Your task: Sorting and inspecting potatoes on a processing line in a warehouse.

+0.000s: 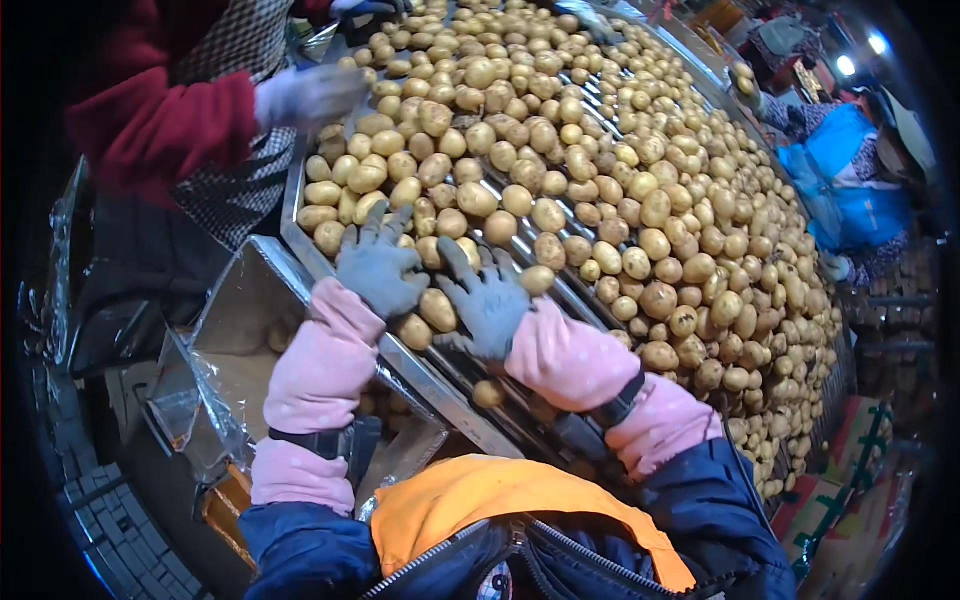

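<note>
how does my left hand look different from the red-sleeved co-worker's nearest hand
Your left hand is gloved in grey, the co-worker's hand in whitish. Your left hand comes from a pink sleeve, the co-worker's hand from a red sleeve. Both are gloved, near potatoes.

We wear a blue-grey work glove on the left hand and another on the right hand. Over each forearm we fit a pink oversleeve with pale dots, creased along its length. A black strap encircles each oversleeve and carries a dark, block-shaped unit. Our outer layer is a navy jacket with a metallic-looking front zipper. An orange cloth spans our chest.
</note>
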A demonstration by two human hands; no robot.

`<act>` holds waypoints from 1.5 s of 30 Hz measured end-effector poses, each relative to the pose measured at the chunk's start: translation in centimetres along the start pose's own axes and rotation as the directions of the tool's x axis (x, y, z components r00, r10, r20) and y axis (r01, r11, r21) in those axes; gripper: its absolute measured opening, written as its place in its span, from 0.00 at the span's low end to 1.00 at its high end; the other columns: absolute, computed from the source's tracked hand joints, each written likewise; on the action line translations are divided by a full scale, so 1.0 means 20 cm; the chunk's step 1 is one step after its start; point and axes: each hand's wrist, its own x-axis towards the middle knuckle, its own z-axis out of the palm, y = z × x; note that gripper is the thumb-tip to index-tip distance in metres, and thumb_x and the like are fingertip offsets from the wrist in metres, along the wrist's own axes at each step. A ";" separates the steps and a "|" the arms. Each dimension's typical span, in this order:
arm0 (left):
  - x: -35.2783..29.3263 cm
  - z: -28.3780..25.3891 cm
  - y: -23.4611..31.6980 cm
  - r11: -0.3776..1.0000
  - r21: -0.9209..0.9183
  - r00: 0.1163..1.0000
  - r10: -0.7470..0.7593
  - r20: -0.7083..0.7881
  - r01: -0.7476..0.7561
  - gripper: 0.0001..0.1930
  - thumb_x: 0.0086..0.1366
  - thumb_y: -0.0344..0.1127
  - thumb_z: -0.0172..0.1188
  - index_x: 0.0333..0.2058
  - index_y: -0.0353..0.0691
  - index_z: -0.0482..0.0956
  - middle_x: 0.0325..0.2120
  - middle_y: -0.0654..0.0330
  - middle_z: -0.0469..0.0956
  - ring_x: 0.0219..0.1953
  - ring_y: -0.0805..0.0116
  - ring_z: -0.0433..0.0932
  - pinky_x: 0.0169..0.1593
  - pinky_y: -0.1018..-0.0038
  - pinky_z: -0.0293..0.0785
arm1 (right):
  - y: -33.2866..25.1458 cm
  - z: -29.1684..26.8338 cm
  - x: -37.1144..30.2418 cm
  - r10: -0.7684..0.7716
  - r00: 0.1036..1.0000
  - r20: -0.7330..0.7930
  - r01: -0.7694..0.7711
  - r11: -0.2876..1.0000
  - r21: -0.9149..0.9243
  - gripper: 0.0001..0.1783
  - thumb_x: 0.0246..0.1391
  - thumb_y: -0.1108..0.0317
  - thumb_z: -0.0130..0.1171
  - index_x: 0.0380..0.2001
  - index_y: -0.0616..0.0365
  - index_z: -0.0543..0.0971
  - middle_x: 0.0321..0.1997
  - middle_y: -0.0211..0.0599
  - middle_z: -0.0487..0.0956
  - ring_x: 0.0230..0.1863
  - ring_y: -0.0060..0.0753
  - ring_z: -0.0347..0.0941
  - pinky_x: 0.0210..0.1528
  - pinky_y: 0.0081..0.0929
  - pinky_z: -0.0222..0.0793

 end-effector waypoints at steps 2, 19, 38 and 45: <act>0.02 0.00 -0.06 0.972 -0.230 0.993 0.023 -0.116 -0.049 0.12 0.55 0.45 0.65 0.31 0.44 0.86 0.63 0.48 0.68 0.65 0.44 0.64 0.66 0.51 0.58 | 0.09 -0.07 0.01 -0.042 0.998 0.050 0.029 0.972 0.233 0.41 0.51 0.44 0.60 0.66 0.49 0.66 0.74 0.52 0.52 0.67 0.68 0.59 0.67 0.61 0.54; -0.22 0.15 0.58 0.902 -0.288 0.946 0.293 -0.139 -0.322 0.29 0.59 0.51 0.60 0.58 0.46 0.73 0.60 0.47 0.68 0.64 0.39 0.62 0.65 0.45 0.56 | 0.72 -0.38 -0.35 0.640 0.745 0.186 -0.639 0.766 -0.077 0.54 0.45 0.26 0.57 0.64 0.61 0.68 0.64 0.59 0.70 0.62 0.58 0.69 0.65 0.42 0.64; -0.59 0.15 0.72 0.544 -0.520 0.728 0.633 -0.261 -0.659 0.13 0.58 0.38 0.62 0.39 0.39 0.82 0.45 0.59 0.80 0.55 0.53 0.72 0.58 0.57 0.69 | 0.03 -0.46 -0.80 0.317 0.928 -0.197 -0.323 0.946 0.002 0.21 0.52 0.49 0.61 0.46 0.45 0.80 0.38 0.34 0.81 0.37 0.43 0.79 0.41 0.44 0.72; -0.61 0.10 0.67 0.543 -0.681 0.862 0.418 -0.287 -0.490 0.10 0.58 0.32 0.65 0.39 0.36 0.82 0.36 0.53 0.82 0.40 0.52 0.79 0.45 0.60 0.75 | 0.09 -0.17 -0.18 0.188 0.929 0.318 -0.101 0.957 -0.272 0.20 0.48 0.48 0.64 0.42 0.44 0.81 0.35 0.34 0.83 0.42 0.39 0.79 0.45 0.40 0.69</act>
